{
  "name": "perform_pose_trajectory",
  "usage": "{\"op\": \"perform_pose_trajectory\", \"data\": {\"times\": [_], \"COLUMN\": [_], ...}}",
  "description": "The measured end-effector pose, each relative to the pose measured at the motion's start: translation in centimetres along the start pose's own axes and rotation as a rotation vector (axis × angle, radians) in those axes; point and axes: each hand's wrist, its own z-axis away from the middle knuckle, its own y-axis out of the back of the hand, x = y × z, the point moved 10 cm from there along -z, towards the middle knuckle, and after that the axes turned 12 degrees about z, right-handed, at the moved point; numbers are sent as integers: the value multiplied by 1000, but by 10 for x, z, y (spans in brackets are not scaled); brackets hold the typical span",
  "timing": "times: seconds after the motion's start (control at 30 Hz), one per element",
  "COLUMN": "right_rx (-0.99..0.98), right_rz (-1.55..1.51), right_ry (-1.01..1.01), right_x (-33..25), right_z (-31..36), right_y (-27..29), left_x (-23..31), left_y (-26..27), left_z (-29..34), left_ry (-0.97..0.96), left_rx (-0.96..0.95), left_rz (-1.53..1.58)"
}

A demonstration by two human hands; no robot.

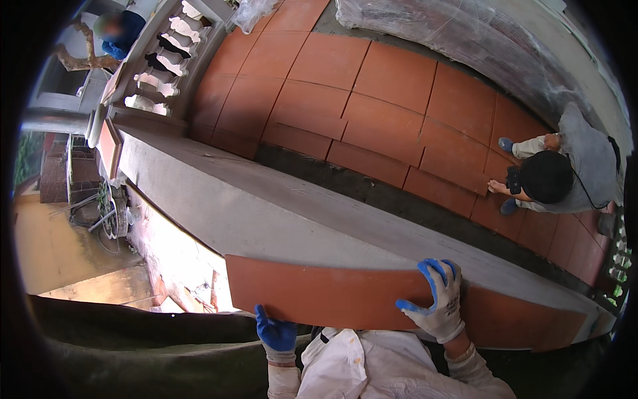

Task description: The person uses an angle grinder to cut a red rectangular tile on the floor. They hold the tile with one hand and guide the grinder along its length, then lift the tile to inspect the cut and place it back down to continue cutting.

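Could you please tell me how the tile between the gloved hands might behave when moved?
The tile is probably stiff, as it shows no obvious sag. Its long, narrow shape suggests it could snap if knocked. It may be heavy, since the left hand and right hand both steady it.

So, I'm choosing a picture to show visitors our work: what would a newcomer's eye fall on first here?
Probably the long terracotta tile at lower middle, with the gloved left hand at its near edge and the gloved right hand at its right end. Next, the orange-red tiled floor across the upper middle, then the co-worker bent low at the right.
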Motion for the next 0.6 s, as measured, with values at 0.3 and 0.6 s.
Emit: {"op": "perform_pose_trajectory", "data": {"times": [0.3,0.6], "right_rx": [60,63], "right_rz": [-149,-419], "right_ry": [-93,-182], "right_x": [15,27], "right_z": [0,-25], "right_y": [-2,-7], "left_x": [-15,-11], "left_y": [-24,-66], "left_z": [18,18], "left_ry": [-122,-169], "left_rx": [10,-16], "left_rz": [-38,72]}}
